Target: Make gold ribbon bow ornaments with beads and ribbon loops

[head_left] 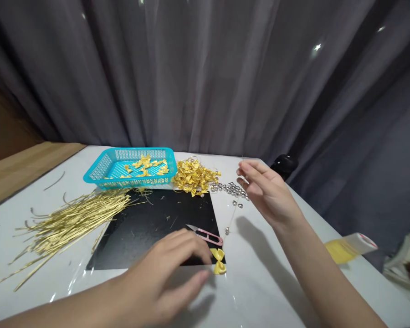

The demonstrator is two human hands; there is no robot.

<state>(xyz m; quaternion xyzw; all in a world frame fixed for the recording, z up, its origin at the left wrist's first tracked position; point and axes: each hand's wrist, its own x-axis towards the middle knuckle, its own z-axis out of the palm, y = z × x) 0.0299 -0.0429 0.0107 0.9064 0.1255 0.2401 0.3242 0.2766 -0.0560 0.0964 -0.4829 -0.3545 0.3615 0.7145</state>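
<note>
The right hand (268, 193) pinched a thin thread (235, 209) at frame right, while the left hand (164, 278) lay open beside scissors (207, 235) and a yellow bow (217, 262) on the tabletop (259, 291).

White table (259, 284) under clear plastic: black mat (150, 232), teal basket (130, 183), gold ribbon strips (71, 228), silver beads (228, 189).

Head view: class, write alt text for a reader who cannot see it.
The right hand holds up a thread strung with a bead, while the left hand nears a yellow bow beside pink snips. A blue basket holds gold bows.
</note>
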